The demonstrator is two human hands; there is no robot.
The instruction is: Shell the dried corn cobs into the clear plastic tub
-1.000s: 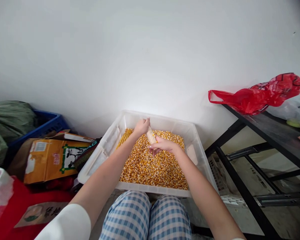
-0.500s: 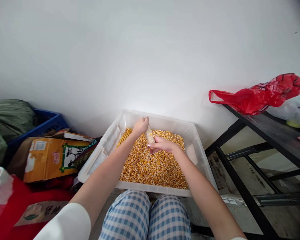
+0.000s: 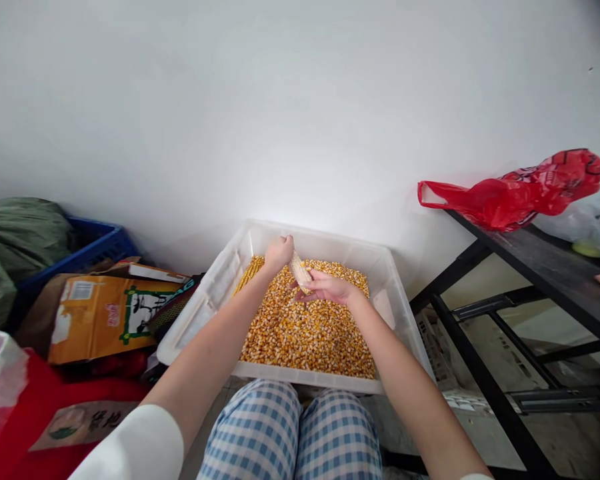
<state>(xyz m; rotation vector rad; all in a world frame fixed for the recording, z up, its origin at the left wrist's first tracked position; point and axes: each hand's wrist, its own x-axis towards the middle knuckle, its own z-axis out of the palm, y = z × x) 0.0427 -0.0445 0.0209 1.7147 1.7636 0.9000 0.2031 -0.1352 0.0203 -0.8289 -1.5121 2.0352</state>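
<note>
Corncob in 2 hands

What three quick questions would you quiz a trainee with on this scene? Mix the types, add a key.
1. Multiple choice: what do the left hand and the right hand both hold?
A) a cardboard box
B) a mostly bare corn cob
C) a blue crate
2. True or false: a red plastic bag lies on the black table to the right of the plastic tub.
3. Fill in the blank: the tub beneath the hands holds a wide layer of loose corn ____.

Key: 1. B. 2. True. 3. Kernels.
</note>
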